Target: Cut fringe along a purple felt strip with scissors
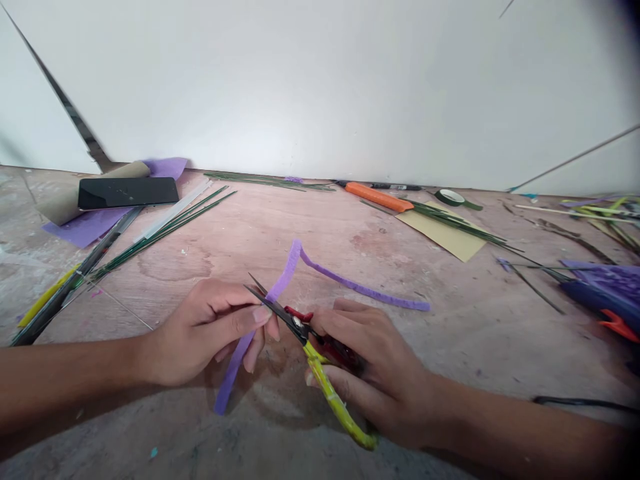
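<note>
Between the thumb and fingers of my left hand [220, 327] a narrow purple paper strip [285, 277] is pinched. One end of the strip hangs down below the hand; the other bends upward, folds over and trails right across the table. My right hand [380, 367] is closed around scissors [330, 387] with a yellow handle, red parts and dark blades. The blades are slightly apart and lie at the strip, right beside my left fingertips. Part of the scissors' grip is hidden by my right fingers.
At the left lie a black phone [127, 193], a cardboard roll with purple paper and green wires [165, 227]. An orange cutter [380, 197], a beige paper square [445, 237] and a tape roll [450, 197] sit at the back right. A blue tool [595, 300] lies far right.
</note>
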A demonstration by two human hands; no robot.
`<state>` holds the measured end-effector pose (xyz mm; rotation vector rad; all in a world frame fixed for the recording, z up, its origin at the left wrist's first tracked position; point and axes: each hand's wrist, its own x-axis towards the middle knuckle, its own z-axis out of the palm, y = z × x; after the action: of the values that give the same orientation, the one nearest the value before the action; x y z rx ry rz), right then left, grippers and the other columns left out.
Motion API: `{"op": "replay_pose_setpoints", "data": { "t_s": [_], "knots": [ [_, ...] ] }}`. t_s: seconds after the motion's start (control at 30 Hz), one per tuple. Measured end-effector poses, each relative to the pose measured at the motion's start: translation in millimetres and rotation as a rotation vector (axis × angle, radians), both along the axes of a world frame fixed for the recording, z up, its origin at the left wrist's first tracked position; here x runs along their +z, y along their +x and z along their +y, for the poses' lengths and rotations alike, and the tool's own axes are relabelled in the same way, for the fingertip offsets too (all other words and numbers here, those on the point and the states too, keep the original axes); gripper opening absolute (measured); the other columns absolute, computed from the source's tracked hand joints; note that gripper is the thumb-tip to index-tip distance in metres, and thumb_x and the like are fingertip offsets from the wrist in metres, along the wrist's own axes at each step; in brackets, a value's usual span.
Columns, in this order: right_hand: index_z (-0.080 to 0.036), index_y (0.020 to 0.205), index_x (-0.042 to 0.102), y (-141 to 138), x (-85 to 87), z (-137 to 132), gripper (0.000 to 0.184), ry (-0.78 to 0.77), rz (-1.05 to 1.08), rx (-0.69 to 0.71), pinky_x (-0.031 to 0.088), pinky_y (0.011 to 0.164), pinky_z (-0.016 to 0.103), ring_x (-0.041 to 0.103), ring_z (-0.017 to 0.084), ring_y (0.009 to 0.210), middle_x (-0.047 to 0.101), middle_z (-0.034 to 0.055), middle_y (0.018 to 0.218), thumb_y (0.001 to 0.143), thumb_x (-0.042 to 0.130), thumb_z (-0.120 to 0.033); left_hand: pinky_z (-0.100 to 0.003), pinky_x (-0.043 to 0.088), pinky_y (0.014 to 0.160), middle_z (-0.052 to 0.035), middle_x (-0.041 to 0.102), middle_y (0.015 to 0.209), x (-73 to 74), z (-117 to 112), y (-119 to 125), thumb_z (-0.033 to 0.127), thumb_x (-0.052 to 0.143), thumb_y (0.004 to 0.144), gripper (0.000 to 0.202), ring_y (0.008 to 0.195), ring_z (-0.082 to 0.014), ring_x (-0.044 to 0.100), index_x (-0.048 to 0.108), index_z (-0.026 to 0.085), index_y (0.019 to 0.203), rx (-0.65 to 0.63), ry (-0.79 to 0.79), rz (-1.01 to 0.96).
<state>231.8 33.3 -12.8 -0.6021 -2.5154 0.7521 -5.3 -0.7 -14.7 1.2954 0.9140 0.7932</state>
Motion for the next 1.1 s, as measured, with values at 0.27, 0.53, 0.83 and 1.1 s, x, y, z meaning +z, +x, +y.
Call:
{"op": "replay_pose_setpoints", "data": {
  "t_s": [0.27, 0.53, 0.83, 1.1],
  "knots": [
    [-0.020, 0.074, 0.044, -0.3, -0.5, -0.1, 0.025, -0.002, -0.016, -0.019, 0.025, 0.059, 0.028, 0.038, 0.013, 0.058, 0.048, -0.0029, 0.064, 0.095, 0.050, -0.032, -0.014, 0.031, 0.039, -0.0014, 0.064, 0.060, 0.7, 0.0, 2.2, 0.039, 0.053, 0.096, 0.031, 0.042, -0.0048, 0.042, 0.066, 0.012, 0.086, 0.031, 0.011, -0.037],
    [-0.020, 0.076, 0.040, 0.4, -1.2, 1.2, 0.025, 0.009, 0.016, 0.005, 0.026, 0.058, 0.027, 0.037, 0.013, 0.057, 0.044, -0.0036, 0.064, 0.094, 0.050, -0.033, -0.017, 0.029, 0.039, -0.0015, 0.063, 0.057, -0.2, -1.4, 0.5, 0.038, 0.051, 0.097, 0.032, 0.041, -0.0058, 0.041, 0.063, 0.012, 0.081, 0.054, 0.055, -0.033],
    [-0.020, 0.075, 0.040, -1.0, 1.5, 0.0, 0.022, -0.008, -0.009, -0.018, 0.026, 0.059, 0.027, 0.037, 0.013, 0.058, 0.044, -0.0039, 0.064, 0.092, 0.052, -0.030, -0.015, 0.030, 0.039, -0.0009, 0.064, 0.059, 1.4, -1.3, 0.7, 0.039, 0.052, 0.096, 0.032, 0.042, -0.0052, 0.042, 0.068, 0.013, 0.087, 0.053, 0.067, -0.035],
    [-0.021, 0.077, 0.039, 0.0, -1.7, 2.0, 0.021, 0.012, 0.024, 0.013, 0.025, 0.059, 0.028, 0.036, 0.013, 0.057, 0.045, -0.0042, 0.065, 0.092, 0.052, -0.029, -0.014, 0.032, 0.039, -0.0014, 0.064, 0.060, 2.1, 0.1, 1.7, 0.036, 0.052, 0.096, 0.034, 0.043, -0.0051, 0.045, 0.068, 0.013, 0.079, 0.035, 0.078, -0.021]
  ]
}}
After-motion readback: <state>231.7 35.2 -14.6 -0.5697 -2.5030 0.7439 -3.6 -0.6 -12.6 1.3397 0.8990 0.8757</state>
